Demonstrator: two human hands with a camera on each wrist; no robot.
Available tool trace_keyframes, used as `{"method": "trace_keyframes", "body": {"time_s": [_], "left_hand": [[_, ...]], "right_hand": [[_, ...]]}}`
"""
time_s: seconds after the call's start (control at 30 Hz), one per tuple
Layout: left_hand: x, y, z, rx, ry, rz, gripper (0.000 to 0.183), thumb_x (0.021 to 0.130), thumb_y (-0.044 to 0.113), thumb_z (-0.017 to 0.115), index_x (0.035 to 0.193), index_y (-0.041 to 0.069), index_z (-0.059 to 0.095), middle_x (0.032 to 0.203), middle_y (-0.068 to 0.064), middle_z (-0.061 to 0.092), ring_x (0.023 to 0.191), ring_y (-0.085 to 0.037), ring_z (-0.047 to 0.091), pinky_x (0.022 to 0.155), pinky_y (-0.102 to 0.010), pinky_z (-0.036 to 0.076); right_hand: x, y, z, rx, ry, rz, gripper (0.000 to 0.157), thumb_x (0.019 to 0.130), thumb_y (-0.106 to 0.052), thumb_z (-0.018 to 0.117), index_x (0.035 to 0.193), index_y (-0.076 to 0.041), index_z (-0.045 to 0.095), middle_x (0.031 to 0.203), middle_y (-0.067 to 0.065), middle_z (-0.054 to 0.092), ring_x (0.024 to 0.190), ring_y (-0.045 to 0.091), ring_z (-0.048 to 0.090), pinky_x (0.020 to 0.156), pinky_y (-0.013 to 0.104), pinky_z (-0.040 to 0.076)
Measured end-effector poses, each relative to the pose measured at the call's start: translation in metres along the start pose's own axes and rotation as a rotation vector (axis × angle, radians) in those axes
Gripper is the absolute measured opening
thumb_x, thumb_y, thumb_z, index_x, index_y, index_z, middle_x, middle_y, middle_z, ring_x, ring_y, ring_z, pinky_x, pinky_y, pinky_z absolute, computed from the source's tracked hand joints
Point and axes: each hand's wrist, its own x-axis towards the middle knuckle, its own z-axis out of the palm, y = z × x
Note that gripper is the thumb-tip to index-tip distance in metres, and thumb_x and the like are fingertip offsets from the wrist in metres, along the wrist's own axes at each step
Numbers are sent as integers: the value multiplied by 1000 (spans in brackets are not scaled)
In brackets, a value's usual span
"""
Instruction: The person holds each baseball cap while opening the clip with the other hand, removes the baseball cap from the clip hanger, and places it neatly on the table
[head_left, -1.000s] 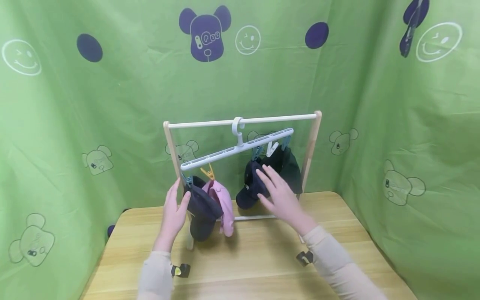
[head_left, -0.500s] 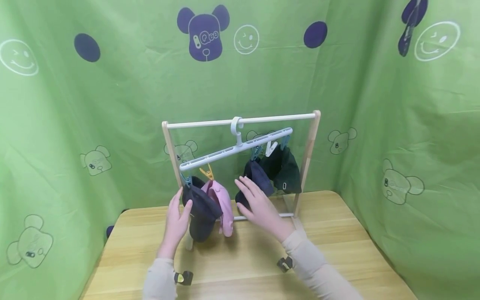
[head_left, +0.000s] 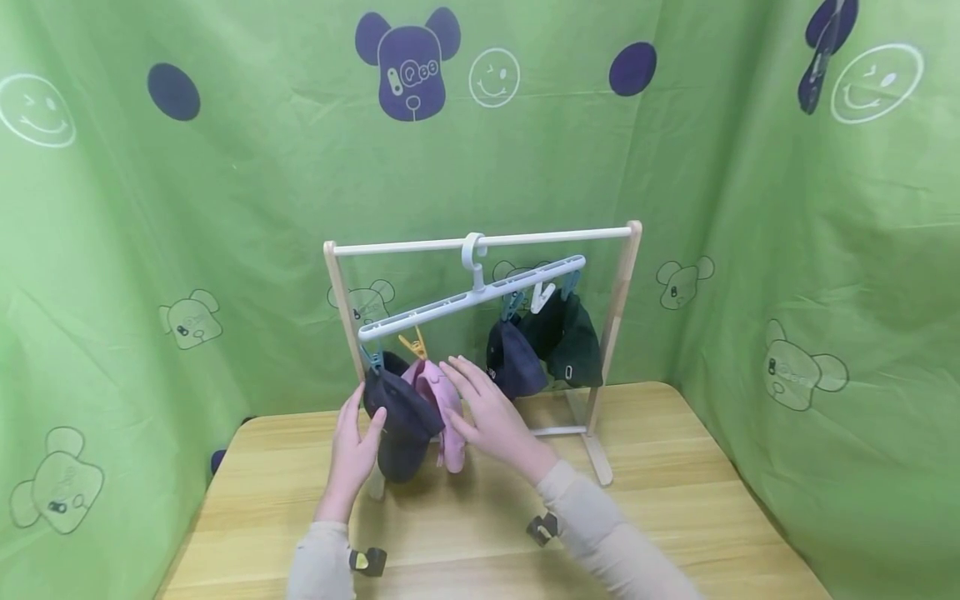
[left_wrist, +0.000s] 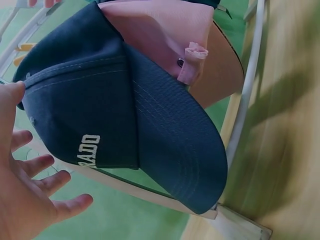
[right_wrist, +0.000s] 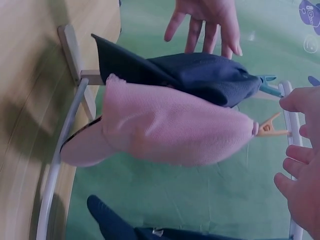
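Below a pale blue bar hanger (head_left: 435, 311), several caps hang from clips. My left hand (head_left: 356, 450) is beside the leftmost, a navy cap (head_left: 405, 417) with white lettering in the left wrist view. The thumb is by the cap's edge, the other fingers spread; whether they touch cannot be told. My right hand (head_left: 491, 417), fingers spread, is beside the pink cap (right_wrist: 185, 125), apart from it in the right wrist view, and holds nothing. A teal clip (head_left: 374, 359) pins the navy cap, a yellow clip (head_left: 416, 344) the pink one. The hanger tilts down to the left.
A wood-and-white rack (head_left: 622, 308) on the wooden table (head_left: 675, 500) carries the hanger on its top rail. Right of my hands hang another dark blue cap (head_left: 517, 367) and a dark green cap (head_left: 579, 342). A white clip (head_left: 542, 297) is between their clips. Green curtains (head_left: 247, 183) surround the table.
My right hand has moved left, from in front of the right-hand dark caps to beside the pink cap. The left hand has stayed nearly still by the navy cap.
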Motion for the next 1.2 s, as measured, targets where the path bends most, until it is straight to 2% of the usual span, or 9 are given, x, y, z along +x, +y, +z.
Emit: {"method": "trace_keyframes", "body": {"time_s": [0.3,0.5,0.63,0.77,1.0,1.2], "left_hand": [[3,-10,8,-68,36,-15,70,94,32,63,152,11,31,153,-20,35,138,-40,38,114,-61,30],[3,-13,13,-89,25,-16,76,91,34,66,153,12,27,155,-21,32,137,-42,39,113,-64,29],[1,-15,15,-102,8,-48,82,90,37,67,155,13,22,159,-20,26,140,-42,36,113,-63,29],[2,-16,16,-127,9,-77,88,89,37,69,156,12,17,159,-21,25,139,-44,37,112,-64,30],[4,-12,18,-151,25,-91,95,84,38,74,156,14,17,159,-20,25,138,-45,37,111,-64,32],[5,-11,20,-156,30,-96,97,82,39,76,156,15,18,159,-19,25,138,-42,37,112,-61,33]], "right_hand": [[10,-10,8,54,-13,30,60,88,-19,70,142,-8,47,144,15,51,136,31,47,111,47,41],[14,-13,13,55,-20,27,59,88,-20,69,142,-9,47,143,16,51,135,31,48,111,45,42],[16,-16,14,69,-44,40,59,90,-21,68,144,-9,45,145,15,49,136,31,46,112,44,41],[20,-19,15,79,-67,57,60,92,-24,65,146,-11,43,147,13,47,138,29,44,113,41,39],[27,-21,17,70,-39,36,60,92,-24,66,146,-10,42,145,15,49,135,30,47,110,42,43],[32,-24,18,149,-54,64,57,94,-22,63,146,-8,42,146,16,48,136,30,46,113,42,40]]}}
